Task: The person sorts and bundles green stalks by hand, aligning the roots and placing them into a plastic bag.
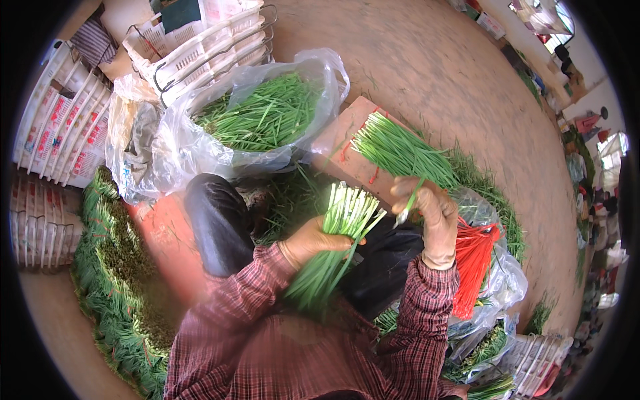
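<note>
My left hand [311, 244], which looks gloved, grips a bunch of garlic chives [350, 212] over my lap, pale cut ends pointing away from me and green leaves hanging toward me. To its right, my gloved right hand [436, 217] is raised, pinching a single chive stalk [412, 200] with its pale end down. Beyond the hands, a loose pile of chives [402, 150] lies on a reddish block [357, 117], red ties showing under it. A hank of red plastic ties [471, 270] hangs beside my right wrist.
A clear plastic bag [200, 162] full of loose chives [265, 115] stands ahead, left of the block. Stacked white crates [210, 52] rise behind it. Tied chive bundles [120, 280] are heaped at far left, beside a red surface [170, 240]. Chive scraps [480, 185] litter the floor at right.
</note>
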### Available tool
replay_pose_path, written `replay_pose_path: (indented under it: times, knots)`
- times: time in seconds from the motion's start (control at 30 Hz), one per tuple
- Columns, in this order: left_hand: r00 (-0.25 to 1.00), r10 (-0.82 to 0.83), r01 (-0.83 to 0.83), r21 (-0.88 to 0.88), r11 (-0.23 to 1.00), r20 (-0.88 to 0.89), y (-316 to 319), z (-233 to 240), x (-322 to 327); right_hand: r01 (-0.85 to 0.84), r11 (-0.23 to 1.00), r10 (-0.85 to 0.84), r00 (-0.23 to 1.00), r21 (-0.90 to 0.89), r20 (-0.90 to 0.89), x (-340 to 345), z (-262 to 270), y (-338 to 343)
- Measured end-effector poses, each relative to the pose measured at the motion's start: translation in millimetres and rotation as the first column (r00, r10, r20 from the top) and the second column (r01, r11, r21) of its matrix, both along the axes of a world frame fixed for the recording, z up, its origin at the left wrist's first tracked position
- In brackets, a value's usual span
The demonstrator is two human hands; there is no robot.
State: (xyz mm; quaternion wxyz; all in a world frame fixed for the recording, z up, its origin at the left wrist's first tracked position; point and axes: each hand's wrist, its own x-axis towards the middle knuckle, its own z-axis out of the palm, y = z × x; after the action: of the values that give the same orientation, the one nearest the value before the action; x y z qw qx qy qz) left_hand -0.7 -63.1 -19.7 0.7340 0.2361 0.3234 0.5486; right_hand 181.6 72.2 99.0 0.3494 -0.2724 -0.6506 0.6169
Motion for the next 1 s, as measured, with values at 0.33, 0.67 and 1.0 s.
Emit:
replay_pose_path:
  times: [0.33,0.67,1.0]
  knots:
    - [0.975,-0.022,0.006,-0.072,0.997,-0.221,3,8,7,-0.378,0.213,-0.23,0.876,0.901,0.423,-37,-11,-13]
    - [0.982,-0.067,0.068,-0.002,0.998,-0.175,5,10,9,-0.274,0.203,-0.264,0.909,0.94,0.322,-37,4,18]
    - [0.977,-0.111,0.118,0.025,0.993,-0.182,6,7,13,-0.378,0.777,0.053,0.837,0.504,0.545,-16,15,23]
